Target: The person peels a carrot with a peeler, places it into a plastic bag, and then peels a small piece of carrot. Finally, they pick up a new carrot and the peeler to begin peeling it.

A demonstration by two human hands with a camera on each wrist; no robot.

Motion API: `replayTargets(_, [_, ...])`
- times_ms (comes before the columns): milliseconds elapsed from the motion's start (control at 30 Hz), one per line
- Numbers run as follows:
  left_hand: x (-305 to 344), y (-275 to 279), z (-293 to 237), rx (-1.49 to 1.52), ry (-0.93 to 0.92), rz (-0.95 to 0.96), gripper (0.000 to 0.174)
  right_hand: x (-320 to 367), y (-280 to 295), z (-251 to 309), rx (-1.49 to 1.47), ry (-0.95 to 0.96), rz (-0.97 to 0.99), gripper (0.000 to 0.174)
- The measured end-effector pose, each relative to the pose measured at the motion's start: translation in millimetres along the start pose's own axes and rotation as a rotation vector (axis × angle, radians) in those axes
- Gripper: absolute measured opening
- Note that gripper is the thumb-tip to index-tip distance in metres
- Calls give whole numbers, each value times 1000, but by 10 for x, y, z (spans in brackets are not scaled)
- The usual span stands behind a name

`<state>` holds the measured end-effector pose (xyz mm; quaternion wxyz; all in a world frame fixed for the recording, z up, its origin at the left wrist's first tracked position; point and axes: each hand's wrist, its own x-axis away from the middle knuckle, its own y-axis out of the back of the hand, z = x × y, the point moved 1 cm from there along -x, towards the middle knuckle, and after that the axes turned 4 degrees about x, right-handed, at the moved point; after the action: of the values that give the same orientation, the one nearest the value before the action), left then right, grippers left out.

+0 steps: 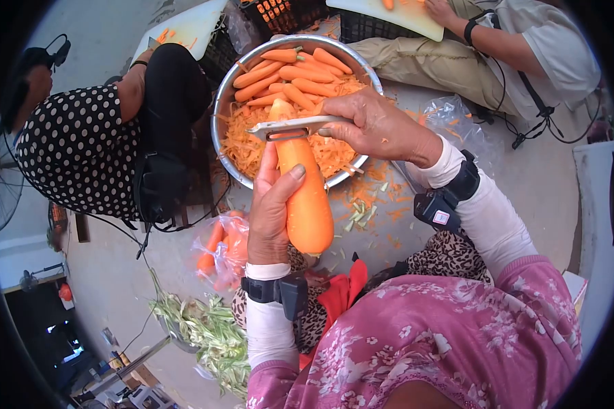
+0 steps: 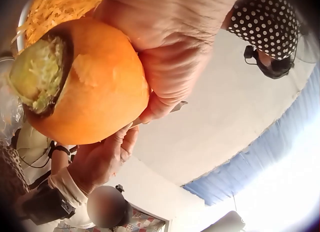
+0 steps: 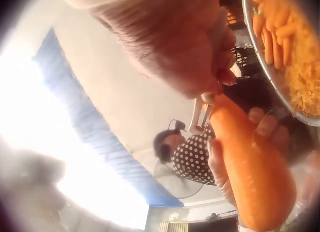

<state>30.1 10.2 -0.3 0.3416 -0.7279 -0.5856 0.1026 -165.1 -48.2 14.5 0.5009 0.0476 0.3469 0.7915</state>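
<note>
A large orange carrot (image 1: 308, 208) slants up in front of the person, its thick end toward the body. The left hand (image 1: 271, 211) grips it from the side, thumb laid over its front. In the left wrist view the carrot's (image 2: 102, 87) cut stem end faces the camera. Holding a peeler (image 1: 290, 127) by its handle, the right hand (image 1: 375, 126) keeps the blade across the carrot's upper, narrower part. Beyond it is a metal basin (image 1: 220, 143) with several whole carrots (image 1: 314, 71) on a heap of orange peelings (image 1: 242, 140).
A plastic bag of carrots (image 1: 222, 249) lies left of the left forearm, with pale green husks (image 1: 208, 334) behind it. People sit on both sides, one in a polka-dot top (image 1: 78, 150). White boards (image 1: 187, 27) rest on black crates (image 1: 368, 28). Scraps litter the floor (image 1: 368, 204).
</note>
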Motion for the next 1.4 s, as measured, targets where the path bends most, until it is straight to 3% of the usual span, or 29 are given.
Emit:
replayTargets(200, [-10, -9, 75, 43, -2, -27, 68, -55, -119, -200, 279, 97, -214, 16])
replayTargets(267, [38, -84, 42, 43, -33, 2, 68, -43, -131, -331, 524, -130, -310, 15])
replayTargets(367, [41, -72, -33, 65, -35, 38, 72, -73, -61, -353, 369, -30, -392, 15])
replayTargets(500, [26, -55, -22, 74, -11, -28, 71, -34, 52, -107, 73, -92, -255, 14])
replayTargets(567, [20, -32, -44, 69, 7, -19, 68, -25, 79, 15, -61, -93, 23, 14])
replayTargets(667, [20, -7, -44, 111, 26, 11, 64, 6, 3, -50, -59, 47, 38, 14])
replayTargets(800, [44, 0, -32, 174, 58, 106, 67, -44, 97, 0, 90, -16, 29, 14])
replayTargets(900, [30, 50, 40, 141, 42, 62, 72, -23, -14, -135, 192, 60, -109, 14])
replayTargets(967, [73, -45, 70, 103, 26, 85, 74, 10, -82, -283, 574, -46, -309, 14])
replayTargets(1067, [77, -60, 57, 73, 4, 86, 76, -19, -39, -299, 383, 20, -459, 14])
replayTargets(1200, [58, -36, 39, 63, -18, 21, 73, 66, 70, -19, 144, -85, -305, 15])
replayTargets(1267, [39, 5, 25, 12, 23, 11, 72, 103, 59, 65, 5, -16, -37, 17])
replayTargets(1400, [17, -84, 1, -111, 33, -17, 72, 74, 57, 31, 76, -24, 43, 14])
